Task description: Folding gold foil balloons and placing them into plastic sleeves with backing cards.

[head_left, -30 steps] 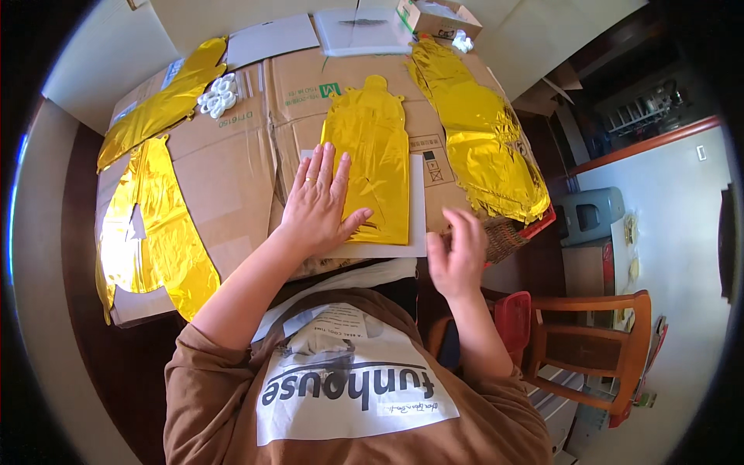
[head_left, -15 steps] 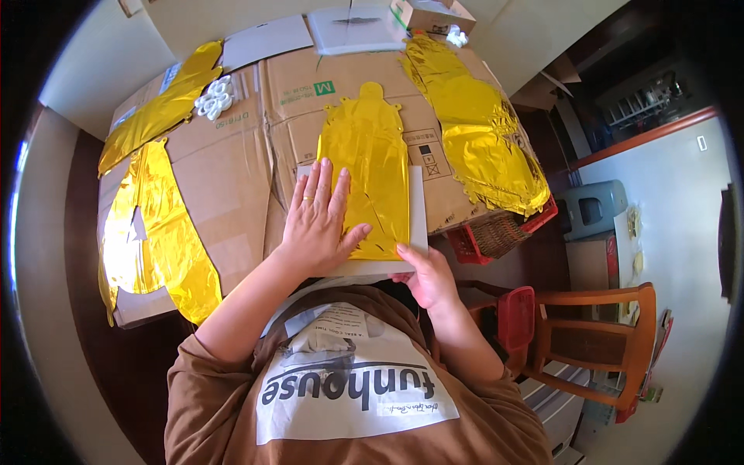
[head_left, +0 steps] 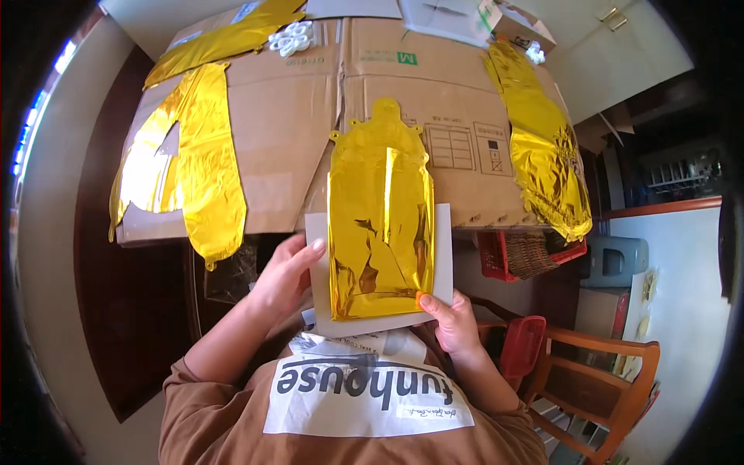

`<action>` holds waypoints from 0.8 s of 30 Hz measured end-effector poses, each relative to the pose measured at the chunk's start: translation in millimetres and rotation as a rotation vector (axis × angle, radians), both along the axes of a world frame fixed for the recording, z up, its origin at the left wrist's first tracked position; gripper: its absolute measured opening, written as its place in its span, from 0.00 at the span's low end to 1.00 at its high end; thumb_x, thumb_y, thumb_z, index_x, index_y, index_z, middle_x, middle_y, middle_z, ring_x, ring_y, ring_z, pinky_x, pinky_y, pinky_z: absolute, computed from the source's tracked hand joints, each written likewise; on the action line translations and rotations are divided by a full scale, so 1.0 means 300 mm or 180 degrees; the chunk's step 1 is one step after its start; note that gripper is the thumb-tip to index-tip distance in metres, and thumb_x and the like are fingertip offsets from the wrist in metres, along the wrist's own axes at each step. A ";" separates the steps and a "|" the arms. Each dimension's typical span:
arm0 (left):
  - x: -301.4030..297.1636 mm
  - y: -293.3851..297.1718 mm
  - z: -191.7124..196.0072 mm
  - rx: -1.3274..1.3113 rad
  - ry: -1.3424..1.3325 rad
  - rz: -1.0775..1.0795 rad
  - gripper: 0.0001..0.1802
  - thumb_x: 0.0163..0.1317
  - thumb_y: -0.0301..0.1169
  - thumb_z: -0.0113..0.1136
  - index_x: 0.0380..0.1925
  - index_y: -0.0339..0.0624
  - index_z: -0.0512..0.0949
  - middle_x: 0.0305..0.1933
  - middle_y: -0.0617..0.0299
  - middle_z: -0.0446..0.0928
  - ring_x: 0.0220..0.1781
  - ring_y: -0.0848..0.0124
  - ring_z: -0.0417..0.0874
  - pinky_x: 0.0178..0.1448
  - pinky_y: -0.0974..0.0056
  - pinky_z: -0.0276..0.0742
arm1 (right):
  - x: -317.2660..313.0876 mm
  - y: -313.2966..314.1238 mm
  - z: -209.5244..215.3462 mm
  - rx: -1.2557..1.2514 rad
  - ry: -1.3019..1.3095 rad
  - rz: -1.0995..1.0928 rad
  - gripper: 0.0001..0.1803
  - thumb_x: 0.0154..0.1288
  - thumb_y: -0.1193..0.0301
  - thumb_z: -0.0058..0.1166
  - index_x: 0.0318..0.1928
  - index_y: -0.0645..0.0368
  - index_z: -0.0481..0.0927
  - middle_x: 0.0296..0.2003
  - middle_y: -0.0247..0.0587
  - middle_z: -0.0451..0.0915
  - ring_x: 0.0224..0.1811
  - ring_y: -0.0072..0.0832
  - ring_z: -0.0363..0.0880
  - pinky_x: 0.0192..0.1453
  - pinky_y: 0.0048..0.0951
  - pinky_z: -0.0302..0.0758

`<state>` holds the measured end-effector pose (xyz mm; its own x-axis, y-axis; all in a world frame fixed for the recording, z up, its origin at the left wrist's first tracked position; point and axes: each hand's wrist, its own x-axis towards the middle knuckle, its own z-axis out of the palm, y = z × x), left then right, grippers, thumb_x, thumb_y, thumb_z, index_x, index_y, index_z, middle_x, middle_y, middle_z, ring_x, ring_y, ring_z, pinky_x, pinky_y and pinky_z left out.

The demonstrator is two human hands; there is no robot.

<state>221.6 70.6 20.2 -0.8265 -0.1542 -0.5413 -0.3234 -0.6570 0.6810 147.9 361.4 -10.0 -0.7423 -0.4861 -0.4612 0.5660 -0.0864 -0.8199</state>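
A flat, folded gold foil balloon (head_left: 380,240) lies on a white card (head_left: 442,263), its narrow tabbed end reaching past the card's far edge over the cardboard. At the lower right corner, my right hand (head_left: 456,322) grips card and foil together, thumb on top and fingers underneath. My left hand (head_left: 283,280) is at the card's left edge, its thumb over the margin; the other fingers are partly hidden and blurred. Card and foil are held in front of my chest, just over the table's near edge.
Cardboard (head_left: 271,139) covers the table. Flat gold foil balloons lie at left (head_left: 209,163) and right (head_left: 542,147). White flower-shaped plastic pieces (head_left: 291,38) sit at the far left. A red basket (head_left: 496,257), a wooden chair (head_left: 597,364) and a blue-grey stool (head_left: 620,260) stand at right.
My left hand has left the foil's surface and moved to the card's left edge. Card and foil have come nearer to me, off the table's near edge. The view has shifted too.
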 end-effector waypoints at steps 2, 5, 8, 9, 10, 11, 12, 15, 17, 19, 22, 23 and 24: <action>-0.035 0.015 0.041 0.0183 -0.0014 0.0002 0.18 0.70 0.29 0.63 0.57 0.31 0.76 0.51 0.52 0.85 0.50 0.66 0.88 0.57 0.59 0.85 | 0.035 0.017 -0.021 -0.0027 -0.0039 0.0084 0.15 0.69 0.71 0.66 0.54 0.61 0.83 0.45 0.33 0.86 0.46 0.19 0.82 0.56 0.26 0.77; -0.030 0.034 -0.007 0.0121 0.0089 0.0097 0.12 0.68 0.21 0.63 0.51 0.34 0.80 0.49 0.55 0.87 0.48 0.68 0.89 0.55 0.61 0.86 | 0.030 0.058 -0.014 -0.0119 -0.0126 0.0448 0.19 0.69 0.66 0.65 0.55 0.63 0.82 0.48 0.35 0.86 0.50 0.21 0.82 0.61 0.28 0.75; -0.023 0.046 -0.010 0.0115 0.0208 -0.0049 0.12 0.68 0.20 0.62 0.51 0.35 0.80 0.49 0.56 0.87 0.47 0.69 0.89 0.55 0.61 0.86 | -0.085 0.107 -0.013 -0.0616 -0.0083 0.0874 0.27 0.70 0.61 0.63 0.62 0.64 0.78 0.56 0.41 0.84 0.59 0.25 0.80 0.67 0.28 0.71; -0.019 0.051 -0.010 0.0116 0.0222 -0.0118 0.12 0.67 0.20 0.62 0.51 0.35 0.80 0.50 0.56 0.87 0.47 0.70 0.89 0.55 0.61 0.86 | -0.125 0.083 0.003 -0.0635 0.0023 0.0692 0.26 0.70 0.63 0.63 0.62 0.65 0.77 0.56 0.42 0.83 0.59 0.27 0.80 0.68 0.29 0.71; -0.018 0.060 -0.008 0.0064 0.0209 -0.0169 0.13 0.67 0.20 0.63 0.51 0.35 0.80 0.49 0.55 0.87 0.47 0.69 0.89 0.56 0.60 0.86 | -0.165 0.053 0.028 -0.0648 0.0128 0.0515 0.26 0.71 0.64 0.62 0.63 0.66 0.76 0.56 0.43 0.83 0.59 0.28 0.80 0.68 0.30 0.71; -0.020 0.070 -0.005 0.0010 0.0202 -0.0219 0.13 0.66 0.21 0.64 0.50 0.35 0.80 0.49 0.55 0.87 0.47 0.68 0.89 0.56 0.59 0.86 | -0.196 0.023 0.039 -0.0741 0.0206 0.0423 0.25 0.70 0.66 0.63 0.62 0.66 0.75 0.56 0.44 0.83 0.59 0.28 0.80 0.68 0.30 0.72; -0.023 0.077 -0.002 -0.0048 0.0198 -0.0260 0.14 0.65 0.21 0.64 0.50 0.34 0.81 0.48 0.54 0.87 0.47 0.68 0.89 0.57 0.58 0.86 | -0.216 -0.009 0.050 -0.0837 0.0285 0.0341 0.24 0.70 0.68 0.63 0.61 0.66 0.75 0.55 0.44 0.83 0.59 0.28 0.80 0.68 0.31 0.72; -0.018 0.060 0.007 -0.0081 0.0248 -0.0321 0.14 0.63 0.20 0.65 0.50 0.34 0.80 0.48 0.54 0.87 0.47 0.68 0.89 0.56 0.59 0.86 | -0.213 -0.060 0.069 -0.0572 0.0535 0.0257 0.17 0.67 0.77 0.64 0.55 0.63 0.78 0.50 0.41 0.85 0.51 0.22 0.82 0.63 0.29 0.76; -0.016 0.022 -0.002 -0.0018 0.0378 -0.0352 0.16 0.63 0.19 0.66 0.51 0.34 0.78 0.47 0.55 0.87 0.46 0.70 0.89 0.55 0.61 0.86 | -0.206 -0.078 0.071 -0.0576 0.0582 0.0184 0.14 0.66 0.81 0.64 0.51 0.62 0.79 0.46 0.37 0.86 0.46 0.19 0.83 0.59 0.26 0.78; -0.018 -0.022 -0.019 0.0058 0.0520 -0.0343 0.18 0.63 0.18 0.67 0.52 0.34 0.77 0.47 0.56 0.86 0.45 0.73 0.88 0.55 0.64 0.85 | -0.200 -0.083 0.061 -0.0590 0.0535 0.0202 0.14 0.66 0.80 0.64 0.51 0.62 0.79 0.47 0.38 0.86 0.47 0.19 0.83 0.59 0.27 0.78; -0.026 -0.019 0.005 -0.0338 0.0516 -0.0500 0.19 0.63 0.17 0.67 0.53 0.34 0.76 0.48 0.57 0.86 0.47 0.75 0.86 0.55 0.66 0.84 | -0.206 -0.085 0.057 -0.0540 0.0581 0.0176 0.14 0.67 0.80 0.64 0.52 0.62 0.79 0.47 0.38 0.86 0.47 0.19 0.83 0.59 0.26 0.78; -0.030 -0.023 0.009 -0.0446 0.0468 -0.0614 0.23 0.63 0.16 0.67 0.58 0.34 0.74 0.50 0.57 0.84 0.49 0.77 0.85 0.56 0.67 0.83 | -0.207 -0.086 0.058 -0.0511 0.0617 0.0155 0.14 0.67 0.80 0.64 0.52 0.62 0.79 0.47 0.39 0.86 0.47 0.19 0.83 0.58 0.26 0.78; -0.034 -0.019 0.017 -0.0601 0.0508 -0.0577 0.27 0.62 0.16 0.68 0.61 0.34 0.73 0.52 0.57 0.83 0.51 0.76 0.85 0.58 0.67 0.82 | -0.204 -0.089 0.068 -0.0482 0.0657 0.0121 0.15 0.67 0.80 0.64 0.53 0.63 0.78 0.47 0.39 0.86 0.47 0.19 0.83 0.58 0.25 0.79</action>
